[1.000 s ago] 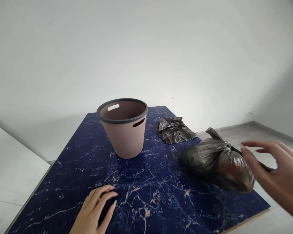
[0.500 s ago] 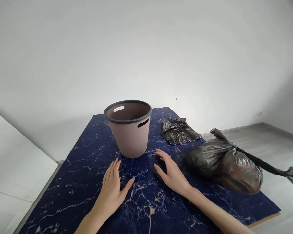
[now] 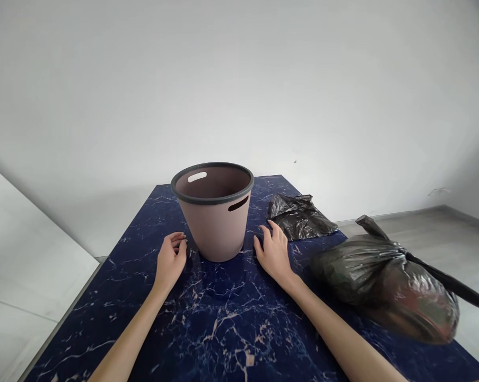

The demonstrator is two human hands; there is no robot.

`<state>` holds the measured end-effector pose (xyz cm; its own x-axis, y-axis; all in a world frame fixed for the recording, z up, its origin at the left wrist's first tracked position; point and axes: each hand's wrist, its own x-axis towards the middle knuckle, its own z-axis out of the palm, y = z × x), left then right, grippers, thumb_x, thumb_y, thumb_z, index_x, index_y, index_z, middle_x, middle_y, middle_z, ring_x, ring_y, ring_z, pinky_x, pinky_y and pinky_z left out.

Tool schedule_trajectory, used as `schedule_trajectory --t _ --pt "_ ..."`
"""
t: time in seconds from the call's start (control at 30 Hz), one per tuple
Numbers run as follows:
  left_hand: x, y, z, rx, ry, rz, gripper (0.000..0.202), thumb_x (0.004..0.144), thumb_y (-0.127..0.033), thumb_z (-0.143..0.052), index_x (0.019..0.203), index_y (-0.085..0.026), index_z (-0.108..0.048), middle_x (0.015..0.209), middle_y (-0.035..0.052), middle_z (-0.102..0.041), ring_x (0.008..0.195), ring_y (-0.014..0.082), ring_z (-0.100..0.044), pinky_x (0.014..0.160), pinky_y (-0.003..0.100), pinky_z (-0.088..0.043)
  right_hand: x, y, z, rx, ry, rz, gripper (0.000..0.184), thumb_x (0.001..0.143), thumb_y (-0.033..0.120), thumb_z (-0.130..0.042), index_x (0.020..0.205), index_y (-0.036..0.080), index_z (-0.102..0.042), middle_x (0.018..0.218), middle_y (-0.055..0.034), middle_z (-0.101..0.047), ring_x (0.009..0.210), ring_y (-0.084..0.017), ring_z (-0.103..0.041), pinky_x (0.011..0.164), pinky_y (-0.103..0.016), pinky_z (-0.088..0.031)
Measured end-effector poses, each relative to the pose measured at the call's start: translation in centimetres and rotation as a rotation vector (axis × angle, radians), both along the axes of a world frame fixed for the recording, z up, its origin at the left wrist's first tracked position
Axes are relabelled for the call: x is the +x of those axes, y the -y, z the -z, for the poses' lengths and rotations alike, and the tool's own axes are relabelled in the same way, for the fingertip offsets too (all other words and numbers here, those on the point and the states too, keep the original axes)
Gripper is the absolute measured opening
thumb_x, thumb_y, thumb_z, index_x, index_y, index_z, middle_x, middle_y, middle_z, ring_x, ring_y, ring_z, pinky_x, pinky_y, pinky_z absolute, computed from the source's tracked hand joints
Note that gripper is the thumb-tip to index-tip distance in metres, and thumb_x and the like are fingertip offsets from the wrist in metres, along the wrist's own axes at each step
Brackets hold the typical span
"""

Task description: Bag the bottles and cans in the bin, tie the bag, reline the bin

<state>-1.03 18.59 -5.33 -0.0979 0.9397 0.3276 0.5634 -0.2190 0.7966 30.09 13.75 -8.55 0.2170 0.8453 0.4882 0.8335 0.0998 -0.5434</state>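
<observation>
A pinkish-brown trash bin (image 3: pixel 215 228) with a dark grey rim and slotted handles stands upright on the blue marbled table (image 3: pixel 223 329). Just left of its base is my left hand (image 3: pixel 171 259), fingers loosely curled with thumb and fingertips apart, holding nothing. On the bin's other side my right hand (image 3: pixel 274 250) lies low over the table, its fingers spread and bare. Its fingertips come close to a crumpled black plastic bag (image 3: pixel 303 217); whether they touch it I cannot tell.
A full, knotted black garbage bag (image 3: pixel 386 286) lies at the table's right side, its tied ends sticking out. A white wall (image 3: pixel 239 79) rises behind the table. Grey floor (image 3: pixel 406 223) shows at right, and a white panel (image 3: pixel 24 265) stands at left.
Both hands have moved forward and apart, from in front of the bin to either side of it. My left fingers have curled. The view has shifted slightly.
</observation>
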Motion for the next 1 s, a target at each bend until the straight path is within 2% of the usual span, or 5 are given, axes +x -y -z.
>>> schedule_trajectory --t 0.3,0.57,0.7,0.83,1.0 --pt "0.0 0.7 -0.1 -0.062 0.011 0.006 0.032 0.106 -0.043 -0.07 0.124 -0.017 -0.07 0.118 0.008 -0.075 0.107 0.0248 -0.073 0.098 0.048 -0.06 1.5 0.3 1.5 -0.033 0.017 0.14 0.061 0.109 0.048 -0.042 0.142 0.002 -0.064 0.164 -0.0365 -0.046 0.159 -0.052 -0.033 0.126 -0.075 -0.022" --pt "0.0 1.2 -0.1 -0.03 0.112 -0.018 0.032 0.104 -0.045 -0.066 0.12 -0.018 -0.069 0.116 0.0088 -0.076 0.107 0.0257 -0.074 0.096 0.045 -0.06 1.7 0.3 -0.6 0.048 -0.273 0.054 0.061 0.111 0.053 -0.037 0.148 0.014 -0.063 0.154 -0.0219 -0.06 0.147 -0.037 -0.049 0.123 -0.058 -0.039" --pt "1.0 2.7 -0.9 0.023 0.14 -0.077 0.028 0.103 -0.045 -0.058 0.115 -0.021 -0.066 0.108 0.0097 -0.075 0.1 0.0277 -0.075 0.083 0.04 -0.059 1.1 1.1 -1.8 0.092 -0.496 0.026 0.053 0.108 0.054 -0.042 0.135 0.017 -0.07 0.138 -0.0186 -0.068 0.117 -0.03 -0.066 0.098 -0.045 -0.055" --pt "2.5 4.6 -2.0 0.167 0.121 -0.086 0.021 0.104 -0.041 -0.054 0.111 -0.023 -0.062 0.107 0.0093 -0.068 0.097 0.0268 -0.068 0.078 0.037 -0.054 0.1 2.0 -2.4 0.093 -0.699 0.015 0.045 0.105 0.056 -0.048 0.118 0.018 -0.069 0.103 -0.0092 -0.072 0.08 -0.022 -0.061 0.073 -0.036 -0.051" --pt "5.0 7.0 -2.9 0.306 0.053 0.167 0.015 0.103 -0.037 -0.055 0.099 -0.024 -0.06 0.103 0.0071 -0.062 0.093 0.0229 -0.061 0.087 0.038 -0.051 -1.0 2.6 -3.2 0.041 -0.855 -0.088 0.035 0.099 0.056 -0.056 0.102 0.022 -0.062 0.079 0.0017 -0.056 0.069 -0.017 -0.05 0.063 -0.03 -0.042"
